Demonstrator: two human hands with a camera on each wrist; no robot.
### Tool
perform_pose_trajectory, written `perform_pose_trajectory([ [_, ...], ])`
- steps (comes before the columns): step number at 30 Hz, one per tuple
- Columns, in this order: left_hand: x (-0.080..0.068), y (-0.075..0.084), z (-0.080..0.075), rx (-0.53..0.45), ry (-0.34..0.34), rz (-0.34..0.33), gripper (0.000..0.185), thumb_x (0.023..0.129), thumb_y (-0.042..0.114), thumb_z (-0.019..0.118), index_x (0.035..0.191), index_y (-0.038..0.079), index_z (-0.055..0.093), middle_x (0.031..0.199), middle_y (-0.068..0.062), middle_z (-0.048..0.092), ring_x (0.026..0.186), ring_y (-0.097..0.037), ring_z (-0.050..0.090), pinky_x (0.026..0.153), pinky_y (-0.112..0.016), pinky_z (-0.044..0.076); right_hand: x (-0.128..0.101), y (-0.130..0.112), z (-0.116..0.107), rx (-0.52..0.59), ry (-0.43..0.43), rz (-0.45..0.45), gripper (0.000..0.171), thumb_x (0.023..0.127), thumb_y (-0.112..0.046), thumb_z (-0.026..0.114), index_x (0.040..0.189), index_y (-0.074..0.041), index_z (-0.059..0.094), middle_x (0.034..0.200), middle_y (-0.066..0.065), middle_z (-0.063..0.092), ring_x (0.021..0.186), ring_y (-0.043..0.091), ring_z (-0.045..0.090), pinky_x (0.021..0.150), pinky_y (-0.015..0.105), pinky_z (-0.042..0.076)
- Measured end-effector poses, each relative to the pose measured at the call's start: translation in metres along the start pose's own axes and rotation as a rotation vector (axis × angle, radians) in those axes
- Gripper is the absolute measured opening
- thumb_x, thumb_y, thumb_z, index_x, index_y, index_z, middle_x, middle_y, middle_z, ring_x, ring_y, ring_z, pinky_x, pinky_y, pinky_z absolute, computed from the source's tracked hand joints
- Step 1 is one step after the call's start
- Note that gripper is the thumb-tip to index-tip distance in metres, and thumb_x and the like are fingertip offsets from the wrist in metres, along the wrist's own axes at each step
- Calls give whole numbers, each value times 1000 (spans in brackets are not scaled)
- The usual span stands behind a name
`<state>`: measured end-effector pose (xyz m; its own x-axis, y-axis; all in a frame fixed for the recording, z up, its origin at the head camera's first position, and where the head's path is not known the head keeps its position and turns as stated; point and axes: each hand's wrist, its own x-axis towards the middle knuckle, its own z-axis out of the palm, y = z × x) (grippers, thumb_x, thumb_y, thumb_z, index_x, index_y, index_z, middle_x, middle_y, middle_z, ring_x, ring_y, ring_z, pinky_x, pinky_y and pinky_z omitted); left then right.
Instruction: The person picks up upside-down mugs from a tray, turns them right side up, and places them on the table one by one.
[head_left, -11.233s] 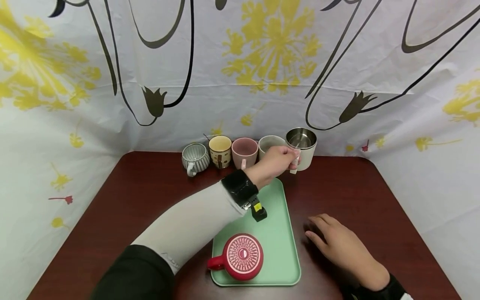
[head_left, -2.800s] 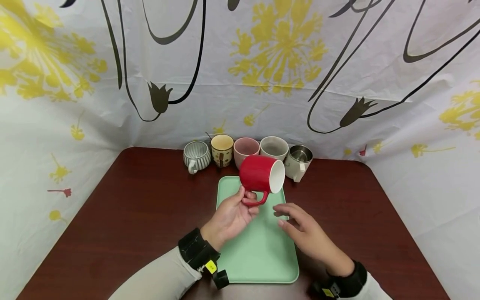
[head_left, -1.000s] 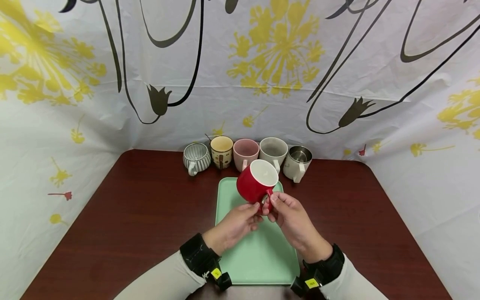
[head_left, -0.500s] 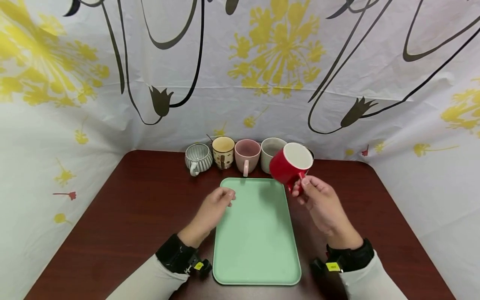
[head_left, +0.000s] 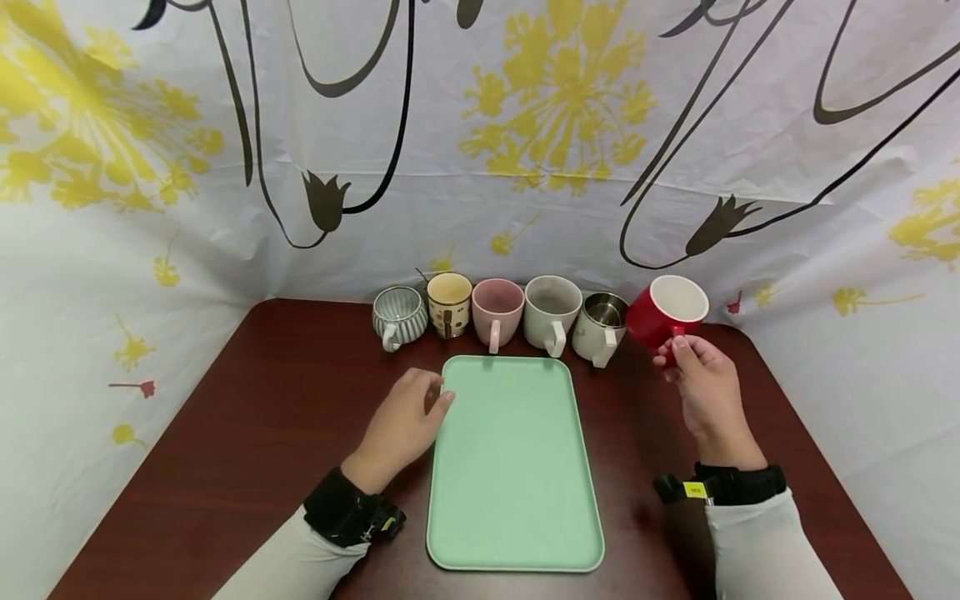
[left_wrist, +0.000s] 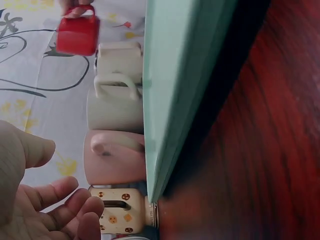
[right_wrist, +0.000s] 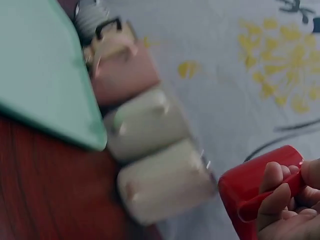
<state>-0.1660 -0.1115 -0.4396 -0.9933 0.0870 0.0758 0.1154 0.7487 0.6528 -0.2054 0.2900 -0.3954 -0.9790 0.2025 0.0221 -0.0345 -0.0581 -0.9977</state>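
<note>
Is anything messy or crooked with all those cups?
Nothing is spilled or broken. Only the red mug stands out: the right hand holds it by its handle, tilted in the air, beside the steel cup that ends the tidy upright row.

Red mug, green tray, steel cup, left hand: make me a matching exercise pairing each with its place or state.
Things:
1. red mug
2. green tray
3. steel cup
4. left hand

Places or states:
A. flat on the table, nothing on it
B. rightmost in the back row
C. open, beside the tray's left edge
D. held by its handle in the right hand

Pairs: 1-D, 2-A, 3-B, 4-C
</note>
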Motion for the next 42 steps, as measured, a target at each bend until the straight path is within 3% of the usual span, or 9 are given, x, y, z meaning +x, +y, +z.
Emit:
perform_pose_trajectory([
  [4,1,-3,0,11,6,2,39,106,38,60,130,7,65,126,-6,61,109,-20,63,91,-42,55,15,16,-11,-32,54,31,32,107,-31,58,118,-2,62,93,-6,69,83,5,68,70,17,54],
  [10,1,-4,1,16,7,-4,36,105,36,62,126,7,66,123,-6,61,106,-19,63,90,-41,56,29,35,-16,-26,66,87,23,109,-28,55,109,-7,65,86,-10,69,78,3,68,68,18,52],
  [20,2,-5,1,12,10,1,31,105,35,62,121,9,67,120,-5,62,103,-19,62,88,-39,55,44,57,-18,-114,88,143,24,110,-26,50,106,-7,65,81,-12,68,76,1,66,66,20,50],
  [28,3,-7,4,12,0,4,33,106,36,61,122,8,67,121,-6,62,103,-19,62,88,-39,55,48,70,-21,-140,68,152,27,111,-24,49,108,-2,63,81,-12,67,76,0,67,65,20,50],
  [38,2,-6,4,22,-12,0,36,106,35,61,126,6,67,120,-5,62,103,-20,61,88,-40,55,49,73,-24,-232,-3,155,30,112,-30,44,114,-4,59,88,-15,66,82,-2,67,70,18,54],
  [42,1,-6,4,24,-13,-3,35,106,35,61,126,7,67,119,-5,62,101,-19,61,87,-39,55,49,72,-25,-254,-2,155,35,112,-30,45,121,1,58,88,-14,66,83,-1,67,70,18,56],
])
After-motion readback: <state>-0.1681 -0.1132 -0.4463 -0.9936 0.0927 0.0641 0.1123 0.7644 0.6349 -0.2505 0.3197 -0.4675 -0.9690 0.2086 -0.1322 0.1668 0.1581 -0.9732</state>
